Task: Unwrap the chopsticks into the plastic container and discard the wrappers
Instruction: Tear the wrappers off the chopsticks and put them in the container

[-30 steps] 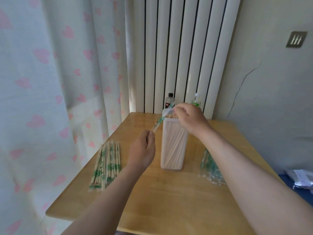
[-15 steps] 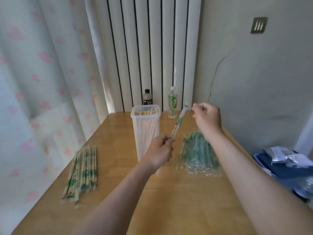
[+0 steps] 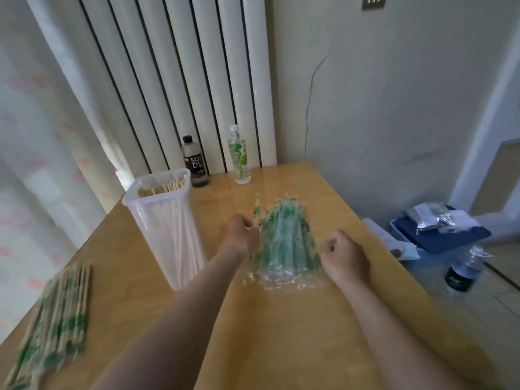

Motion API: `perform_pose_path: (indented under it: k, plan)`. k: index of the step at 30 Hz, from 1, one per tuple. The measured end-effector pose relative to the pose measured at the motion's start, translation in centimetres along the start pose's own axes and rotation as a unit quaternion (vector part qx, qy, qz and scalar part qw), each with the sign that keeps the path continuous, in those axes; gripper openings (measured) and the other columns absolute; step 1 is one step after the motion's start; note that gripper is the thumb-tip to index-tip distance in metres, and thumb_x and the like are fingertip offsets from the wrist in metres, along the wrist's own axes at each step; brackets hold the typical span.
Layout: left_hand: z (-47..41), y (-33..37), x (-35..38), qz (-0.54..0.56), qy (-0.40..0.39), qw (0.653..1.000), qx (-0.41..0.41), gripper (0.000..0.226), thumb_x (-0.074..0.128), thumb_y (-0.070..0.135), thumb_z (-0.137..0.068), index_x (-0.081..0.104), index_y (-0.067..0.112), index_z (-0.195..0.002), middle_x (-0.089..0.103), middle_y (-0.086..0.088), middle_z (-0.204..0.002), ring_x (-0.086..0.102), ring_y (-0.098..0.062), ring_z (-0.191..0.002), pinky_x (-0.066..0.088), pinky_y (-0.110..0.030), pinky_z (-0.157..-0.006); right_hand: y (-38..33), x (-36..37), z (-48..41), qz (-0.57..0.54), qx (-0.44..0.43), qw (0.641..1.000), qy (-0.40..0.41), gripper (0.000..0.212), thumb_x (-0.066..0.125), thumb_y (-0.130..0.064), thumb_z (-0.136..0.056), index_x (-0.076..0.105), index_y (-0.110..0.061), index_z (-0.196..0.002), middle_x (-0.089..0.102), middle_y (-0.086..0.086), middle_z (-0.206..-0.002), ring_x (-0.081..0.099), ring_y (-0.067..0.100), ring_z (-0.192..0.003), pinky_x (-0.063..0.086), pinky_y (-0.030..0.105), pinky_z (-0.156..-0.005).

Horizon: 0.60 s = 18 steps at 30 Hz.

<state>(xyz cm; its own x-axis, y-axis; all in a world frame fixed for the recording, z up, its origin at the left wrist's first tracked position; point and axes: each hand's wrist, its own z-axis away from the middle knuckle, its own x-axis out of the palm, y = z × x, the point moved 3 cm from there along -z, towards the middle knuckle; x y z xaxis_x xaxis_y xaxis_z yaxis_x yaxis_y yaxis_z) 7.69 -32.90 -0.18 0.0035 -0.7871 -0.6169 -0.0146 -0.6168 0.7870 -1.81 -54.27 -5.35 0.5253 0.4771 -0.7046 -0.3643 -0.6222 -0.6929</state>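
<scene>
Two hands over the table (image 3: 281, 333): what is each doing?

– The left hand (image 3: 239, 235) pinches one wrapper (image 3: 256, 211), clear plastic with green print. It sticks up from the fingers at the left edge of the wrapper pile (image 3: 284, 246). The right hand (image 3: 344, 257) is curled into a fist just right of that pile, and nothing shows in it.

Where are the chopsticks?

– The bare chopsticks (image 3: 164, 188) stand upright in the plastic container (image 3: 166, 235), a tall clear tub just left of the left hand. The wrapped chopsticks (image 3: 56, 319) lie in a flat bundle at the near left of the table, well apart from the tub.

Is the pinched wrapper empty?

– Too blurred to tell.

And the pile?

– It lies flat on the table between the two hands, a loose fan of crumpled clear sleeves.

What else is there?

– A dark soda bottle (image 3: 194, 164) and a green-labelled bottle (image 3: 239, 157) stand at the far edge, against the white radiator (image 3: 197, 66). A blue box (image 3: 450, 239) sits to the right, off the table.
</scene>
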Motion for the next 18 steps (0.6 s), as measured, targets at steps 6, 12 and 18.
perform_pose_path:
  k: [6, 12, 18]
  plan:
    - [-2.2, -0.2, 2.5, -0.080, 0.004, 0.997, 0.003, 0.007, 0.061, 0.024, -0.094, 0.057, 0.023, -0.089, 0.061, -0.001, -0.093, 0.060, -0.021, -0.086, 0.055, -0.037, -0.080, 0.4, 0.4, -0.7, -0.008, -0.002, 1.000, -0.008, 0.007, 0.055, -0.026, -0.098, 0.059, -0.026, -0.103, 0.065, -0.002, -0.085, 0.060, 0.025, -0.078, 0.044, 0.034, -0.060]
    - [-2.6, -0.1, 3.3, -0.118, -0.007, 0.993, 0.026, 0.015, 0.059, 0.026, -0.096, 0.064, 0.013, -0.091, 0.065, -0.007, -0.088, 0.057, -0.018, -0.075, 0.055, -0.040, -0.076, 0.7, 0.6, -0.9, -0.007, -0.001, 1.000, -0.011, 0.005, 0.055, -0.029, -0.098, 0.057, -0.028, -0.102, 0.063, -0.002, -0.077, 0.060, 0.024, -0.072, 0.050, 0.039, -0.063]
    - [-1.9, -0.2, 2.8, -0.102, -0.027, 0.994, 0.029, 0.020, 0.053, 0.018, -0.096, 0.064, 0.010, -0.082, 0.058, -0.006, -0.074, 0.051, -0.019, -0.065, 0.042, -0.031, -0.059, 0.8, 0.5, -0.8, -0.022, -0.001, 1.000, -0.014, 0.007, 0.055, -0.030, -0.096, 0.057, -0.028, -0.102, 0.064, -0.004, -0.078, 0.060, 0.023, -0.073, 0.050, 0.036, -0.062]
